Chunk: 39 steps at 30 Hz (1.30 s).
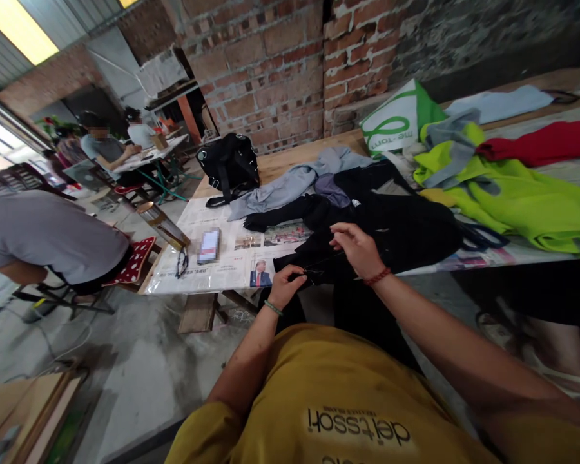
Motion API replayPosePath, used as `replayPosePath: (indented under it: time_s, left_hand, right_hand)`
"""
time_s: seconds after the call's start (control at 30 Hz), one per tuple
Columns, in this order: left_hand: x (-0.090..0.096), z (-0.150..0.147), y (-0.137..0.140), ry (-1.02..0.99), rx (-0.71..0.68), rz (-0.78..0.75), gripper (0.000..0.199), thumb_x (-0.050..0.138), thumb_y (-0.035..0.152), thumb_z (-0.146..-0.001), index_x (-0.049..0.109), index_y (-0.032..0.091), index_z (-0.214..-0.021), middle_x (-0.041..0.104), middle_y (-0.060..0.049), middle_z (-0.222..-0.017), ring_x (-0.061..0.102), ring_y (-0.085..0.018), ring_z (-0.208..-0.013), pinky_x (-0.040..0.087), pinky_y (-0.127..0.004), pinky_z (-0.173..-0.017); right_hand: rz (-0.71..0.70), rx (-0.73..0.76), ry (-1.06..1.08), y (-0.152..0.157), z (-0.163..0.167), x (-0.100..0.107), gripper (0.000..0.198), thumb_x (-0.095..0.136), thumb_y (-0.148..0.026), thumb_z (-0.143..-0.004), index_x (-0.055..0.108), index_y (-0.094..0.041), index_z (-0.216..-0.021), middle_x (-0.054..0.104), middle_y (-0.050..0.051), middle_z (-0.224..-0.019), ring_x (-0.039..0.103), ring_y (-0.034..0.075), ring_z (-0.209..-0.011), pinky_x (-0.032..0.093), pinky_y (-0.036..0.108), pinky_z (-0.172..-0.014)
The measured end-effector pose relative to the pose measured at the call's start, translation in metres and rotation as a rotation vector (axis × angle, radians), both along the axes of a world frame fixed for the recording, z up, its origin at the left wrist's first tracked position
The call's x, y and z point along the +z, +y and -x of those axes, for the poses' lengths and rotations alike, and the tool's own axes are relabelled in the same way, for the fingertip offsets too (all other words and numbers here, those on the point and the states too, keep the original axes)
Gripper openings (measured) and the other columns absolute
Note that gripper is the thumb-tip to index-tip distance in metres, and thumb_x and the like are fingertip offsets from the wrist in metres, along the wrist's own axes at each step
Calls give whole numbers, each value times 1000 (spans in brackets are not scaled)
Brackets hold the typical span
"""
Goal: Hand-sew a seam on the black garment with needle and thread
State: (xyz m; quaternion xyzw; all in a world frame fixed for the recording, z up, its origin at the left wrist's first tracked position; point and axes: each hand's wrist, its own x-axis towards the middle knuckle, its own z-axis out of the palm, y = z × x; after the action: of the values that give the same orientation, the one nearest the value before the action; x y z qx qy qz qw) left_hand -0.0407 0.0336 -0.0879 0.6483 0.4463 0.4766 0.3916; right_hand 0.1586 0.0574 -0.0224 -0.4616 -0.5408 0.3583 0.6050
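A black garment (406, 225) lies bunched along the table's front edge, one end reaching down toward my lap. My left hand (289, 287) is closed in a pinch on the edge of this black cloth, thumb and forefinger together. A thin pale line shows near those fingertips, too fine to name. Above the cloth, to the right, my right hand (360, 250) is raised with its fingers curled and thumb tucked in a pinch. Whatever it holds, if anything, is too small to make out. Grey cloth (280, 187) lies behind the black garment.
Newspaper (222, 270) covers the table; on it lie a phone (209, 246) and a metal flask (162, 224). A black bag (228, 164), a green-white bag (399, 119), bright yellow-green garments (526, 193) and dark-handled scissors (481, 236) are around. A co-worker (53, 238) sits at left.
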Motion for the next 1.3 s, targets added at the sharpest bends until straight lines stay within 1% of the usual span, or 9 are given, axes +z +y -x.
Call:
replayPosePath:
  time_s: [0.07,0.17,0.3,0.4,0.63,0.83,1.03,1.2,1.3]
  left_hand:
    - [-2,-1,0,0,25,2,9,66,23,-69,63,15,-73,64,-3,-81,58,-13,-79,45,-27,-77]
    - [-2,-1,-2,6,36,-26,8,66,22,-71,64,15,-74,64,-3,-82,59,-13,-79,46,-27,-76]
    - [0,1,-5,48,-89,-168,6,65,21,-73,66,15,-75,64,-5,-83,60,-13,-80,47,-28,-77]
    - [0,1,-7,85,-161,-264,6,66,21,-74,67,15,-76,65,-6,-83,60,-14,-80,49,-29,-76]
    - [-6,1,-7,132,-164,-348,7,66,22,-75,68,15,-77,65,-6,-82,61,-13,-78,51,-28,-72]
    - [-6,0,-7,157,-185,-338,9,65,24,-75,68,16,-78,65,-7,-82,61,-14,-79,51,-29,-73]
    - [2,0,-10,142,-181,-254,17,64,31,-76,68,15,-75,65,-7,-80,61,-14,-77,50,-30,-74]
    - [11,2,-10,88,-86,-108,35,44,35,-88,68,14,-75,65,-7,-81,60,-14,-79,48,-27,-75]
    - [10,1,-7,123,-34,-48,22,54,32,-82,67,14,-76,65,-5,-79,59,-13,-76,47,-26,-72]
  right_hand:
    - [-33,-44,-41,-21,-4,3,24,50,-34,-81,57,-17,-65,54,-2,-58,51,8,-54,42,20,-56]
    - [155,157,-171,-58,4,-11,44,44,-41,-84,47,-17,-47,44,-2,-42,43,7,-43,37,20,-48]
    - [498,325,-150,-86,25,-45,32,48,-44,-79,58,-16,-68,54,-2,-50,47,8,-40,34,20,-39]
    - [605,340,-53,-85,34,-56,29,47,-42,-80,60,-15,-81,58,0,-55,51,9,-41,34,19,-37]
    - [651,380,31,-73,40,-53,19,48,-29,-79,58,-14,-72,64,3,-70,51,5,-38,32,17,-33]
    - [680,369,64,-70,38,-56,17,51,-30,-78,58,-14,-74,64,3,-71,51,5,-39,32,16,-33]
    - [586,276,83,-68,41,-60,16,52,-28,-74,50,-16,-62,52,-4,-53,41,4,-33,29,16,-34]
    - [575,290,93,-72,44,-61,16,50,-32,-72,49,-17,-65,50,-5,-51,39,4,-32,27,17,-33]
    - [550,268,47,-72,42,-62,18,49,-33,-73,48,-18,-63,49,-6,-51,38,4,-32,27,17,-33]
